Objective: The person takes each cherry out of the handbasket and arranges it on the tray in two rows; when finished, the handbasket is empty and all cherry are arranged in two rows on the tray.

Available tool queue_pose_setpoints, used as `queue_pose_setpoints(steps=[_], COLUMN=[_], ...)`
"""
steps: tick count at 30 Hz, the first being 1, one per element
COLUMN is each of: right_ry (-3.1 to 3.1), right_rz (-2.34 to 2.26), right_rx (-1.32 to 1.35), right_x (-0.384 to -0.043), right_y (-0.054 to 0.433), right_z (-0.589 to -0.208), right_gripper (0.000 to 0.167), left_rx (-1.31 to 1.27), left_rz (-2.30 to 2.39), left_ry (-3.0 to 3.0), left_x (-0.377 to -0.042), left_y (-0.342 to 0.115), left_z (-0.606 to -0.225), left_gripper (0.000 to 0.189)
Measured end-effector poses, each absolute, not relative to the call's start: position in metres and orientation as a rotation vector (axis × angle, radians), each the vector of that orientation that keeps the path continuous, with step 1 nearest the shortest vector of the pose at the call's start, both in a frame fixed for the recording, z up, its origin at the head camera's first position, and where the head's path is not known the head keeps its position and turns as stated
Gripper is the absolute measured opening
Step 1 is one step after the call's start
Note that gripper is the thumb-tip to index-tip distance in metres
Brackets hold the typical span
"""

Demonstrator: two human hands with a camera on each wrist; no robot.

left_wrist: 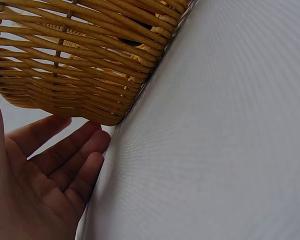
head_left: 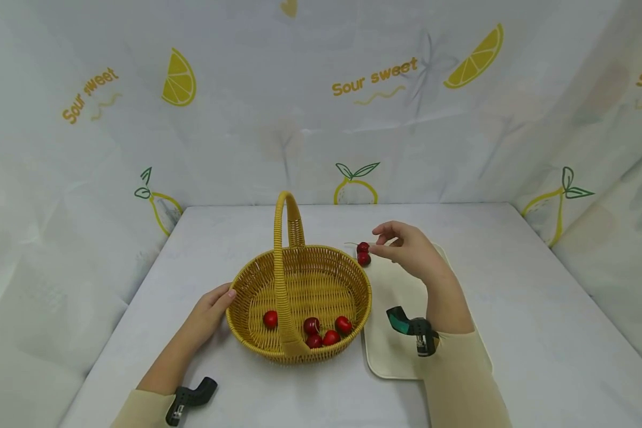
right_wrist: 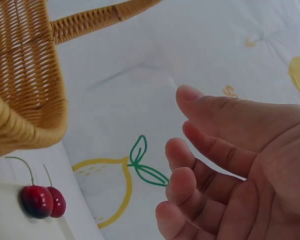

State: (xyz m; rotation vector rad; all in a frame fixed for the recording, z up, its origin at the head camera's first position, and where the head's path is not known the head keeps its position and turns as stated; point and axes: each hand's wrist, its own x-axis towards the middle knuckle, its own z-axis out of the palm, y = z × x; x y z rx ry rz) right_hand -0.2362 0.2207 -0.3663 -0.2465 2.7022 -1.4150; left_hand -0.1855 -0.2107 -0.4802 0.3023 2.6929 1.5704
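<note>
My left hand (head_left: pixel 210 306) holds the left side of a yellow wicker basket (head_left: pixel 362 279), thumb at the rim. In the left wrist view, its other fingers (left_wrist: pixel 65 150) lie against the lower outer wall of the woven basket (left_wrist: pixel 80 65). Inside the basket are several red cherries (head_left: pixel 270 319), mostly at the near right. My right hand (head_left: pixel 411 248) hovers above the far end of a cream tray (head_left: pixel 393 351), near two dark red cherries (head_left: pixel 364 259) with stems. The right wrist view shows the right hand (right_wrist: pixel 220 170) with loosely bent fingers, thumb apart, nothing between them.
The basket's tall arched handle (head_left: pixel 280 267) rises over its middle. The tray stands close against the basket's right side. A white cloth (head_left: pixel 219 232) covers the table, and a printed lemon curtain (head_left: pixel 278 119) hangs behind it.
</note>
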Motion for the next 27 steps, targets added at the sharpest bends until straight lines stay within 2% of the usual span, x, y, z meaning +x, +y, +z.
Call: queue_pose_setpoints(steps=[12, 21, 27], right_ry=[2.533, 2.433, 2.383], right_rz=[-1.542, -1.381, -1.286], right_rx=[-0.583, -0.83, -0.874], right_x=[-0.216, -0.208, -0.205], right_y=[0.201, 0.184, 0.171], right_z=[-0.345, -0.343, -0.347], right_gripper=[0.032, 0.034, 0.038], left_rx=[0.275, 0.301, 0.295], left_rz=[1.556, 1.6, 1.604], left_ry=[2.688, 2.656, 2.648], left_x=[-0.186, -0.185, -0.184], left_y=[-0.211, -0.211, -0.211], left_z=[-0.479, -0.479, -0.478], left_gripper=[0.052, 0.049, 0.049])
